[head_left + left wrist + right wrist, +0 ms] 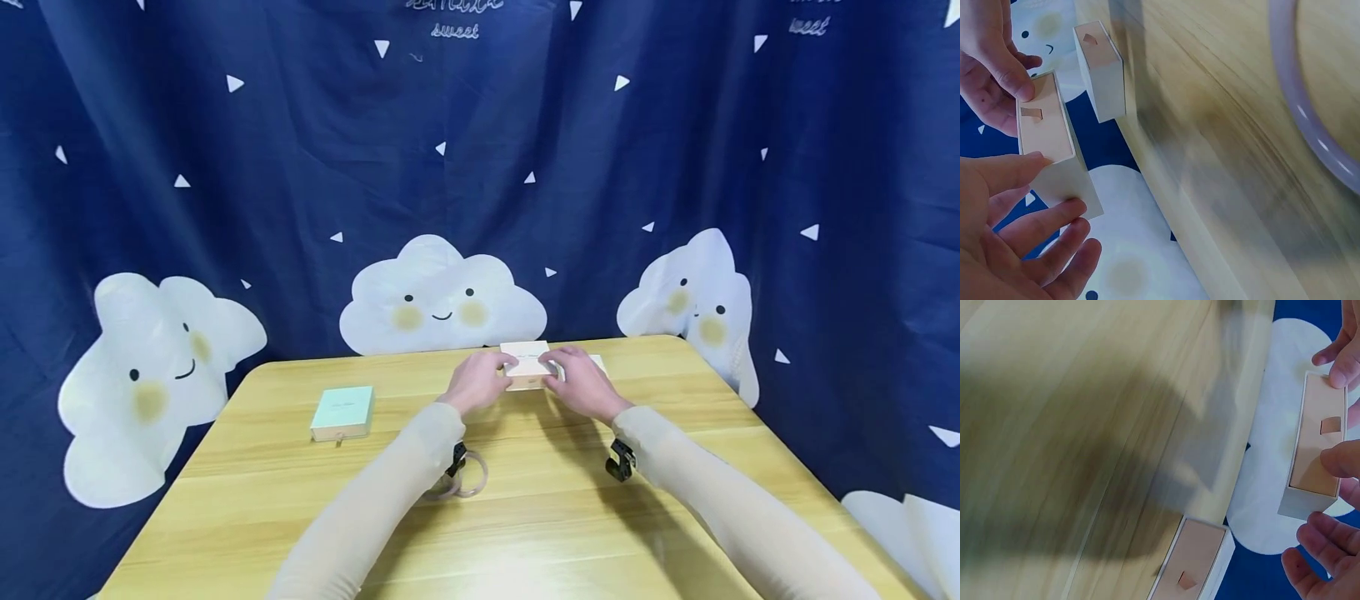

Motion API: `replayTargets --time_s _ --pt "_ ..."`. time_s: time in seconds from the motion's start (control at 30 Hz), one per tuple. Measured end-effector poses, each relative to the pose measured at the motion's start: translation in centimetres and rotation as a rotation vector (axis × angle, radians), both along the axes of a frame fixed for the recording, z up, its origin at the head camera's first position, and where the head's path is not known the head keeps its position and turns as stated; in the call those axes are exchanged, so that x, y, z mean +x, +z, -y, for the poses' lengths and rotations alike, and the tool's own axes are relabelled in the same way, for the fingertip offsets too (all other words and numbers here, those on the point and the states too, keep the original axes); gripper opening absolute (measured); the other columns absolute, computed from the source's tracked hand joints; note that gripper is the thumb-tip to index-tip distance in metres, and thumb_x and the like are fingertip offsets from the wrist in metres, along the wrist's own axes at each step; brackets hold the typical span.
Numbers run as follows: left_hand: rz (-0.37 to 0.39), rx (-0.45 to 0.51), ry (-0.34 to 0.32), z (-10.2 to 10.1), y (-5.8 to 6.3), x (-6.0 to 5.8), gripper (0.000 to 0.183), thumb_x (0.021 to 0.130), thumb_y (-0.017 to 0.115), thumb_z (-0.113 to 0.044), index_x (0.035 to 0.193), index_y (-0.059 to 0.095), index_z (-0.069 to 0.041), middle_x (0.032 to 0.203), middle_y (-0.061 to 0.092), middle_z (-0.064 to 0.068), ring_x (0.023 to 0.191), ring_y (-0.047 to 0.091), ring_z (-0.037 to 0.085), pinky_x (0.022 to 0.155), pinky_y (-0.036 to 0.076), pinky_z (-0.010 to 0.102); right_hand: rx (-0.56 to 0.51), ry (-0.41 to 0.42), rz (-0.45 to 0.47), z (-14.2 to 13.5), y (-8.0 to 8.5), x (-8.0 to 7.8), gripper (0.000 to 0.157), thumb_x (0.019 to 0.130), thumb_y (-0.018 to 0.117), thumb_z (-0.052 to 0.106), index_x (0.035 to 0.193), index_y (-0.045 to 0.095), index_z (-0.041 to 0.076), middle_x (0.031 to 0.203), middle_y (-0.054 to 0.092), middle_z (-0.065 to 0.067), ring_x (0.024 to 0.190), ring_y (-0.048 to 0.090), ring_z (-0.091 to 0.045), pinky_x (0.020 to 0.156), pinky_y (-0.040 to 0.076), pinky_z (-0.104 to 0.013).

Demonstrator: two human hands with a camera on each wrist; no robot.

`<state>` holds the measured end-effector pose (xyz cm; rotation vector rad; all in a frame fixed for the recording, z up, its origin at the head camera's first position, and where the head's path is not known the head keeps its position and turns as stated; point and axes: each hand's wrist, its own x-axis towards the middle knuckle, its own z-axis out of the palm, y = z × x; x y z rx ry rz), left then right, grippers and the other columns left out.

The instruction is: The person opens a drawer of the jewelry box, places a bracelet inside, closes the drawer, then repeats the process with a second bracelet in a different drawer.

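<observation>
Both hands hold a small white drawer box (527, 379) near the far edge of the table, one hand at each end. Its pale pink drawer front (1054, 134) has a small ribbon tab and faces back toward the person. My left hand (480, 382) grips the left end with thumb and fingers. On the right end, my right hand (583, 385) pinches with its thumb at the pink front and fingers around the side. A second white box (1105, 87) with a pink front stands on the table, mostly hidden behind the right hand in the head view.
A mint-green box (343, 408) with a small tab lies at the table's left. Pale purple tubular rings (483, 475) lie beneath the left forearm. Behind the wooden table (540, 517) hangs a dark blue curtain (480, 200) with clouds.
</observation>
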<state>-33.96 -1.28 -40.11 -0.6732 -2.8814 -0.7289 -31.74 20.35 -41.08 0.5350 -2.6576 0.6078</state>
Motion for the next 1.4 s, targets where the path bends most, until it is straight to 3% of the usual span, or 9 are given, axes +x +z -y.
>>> replayTargets --time_s 0.3,0.57,0.9,1.4 --pt "0.027 0.016 0.014 1.9 -0.1 0.4 0.038 0.092 0.072 -0.023 0.129 0.069 -0.029 0.129 0.069 0.002 0.116 0.064 0.022 0.094 0.052 0.042 0.002 0.024 -0.010 1.8 -0.1 0.1 0.032 0.088 0.076 0.018 0.119 0.070 0.009 0.122 0.068 -0.013 0.119 0.060 -0.034 0.098 0.050 -0.052" --pt "0.052 0.024 0.040 3.6 -0.5 0.8 0.039 0.092 0.071 -0.022 0.130 0.068 -0.028 0.131 0.068 0.003 0.112 0.065 0.020 0.083 0.053 0.036 0.013 0.040 0.022 3.4 -0.3 0.0 0.032 0.090 0.075 0.019 0.121 0.070 0.011 0.124 0.067 -0.013 0.121 0.059 -0.034 0.099 0.050 -0.052" --pt "0.026 0.034 0.053 5.8 -1.1 1.2 0.036 0.092 0.072 -0.022 0.127 0.070 -0.027 0.127 0.070 0.001 0.116 0.065 0.022 0.093 0.053 0.043 0.011 0.075 0.054 5.2 -1.3 -0.5 0.034 0.091 0.074 0.021 0.123 0.069 0.014 0.126 0.065 -0.010 0.121 0.058 -0.033 0.101 0.049 -0.051" --pt "0.080 0.058 0.122 8.4 -2.4 1.6 0.035 0.092 0.073 -0.021 0.127 0.070 -0.027 0.125 0.071 0.003 0.112 0.066 0.022 0.089 0.054 0.040 0.032 0.111 0.096 8.1 -2.5 -1.0 0.035 0.091 0.074 0.021 0.124 0.069 0.015 0.127 0.065 -0.011 0.120 0.058 -0.032 0.099 0.051 -0.049"
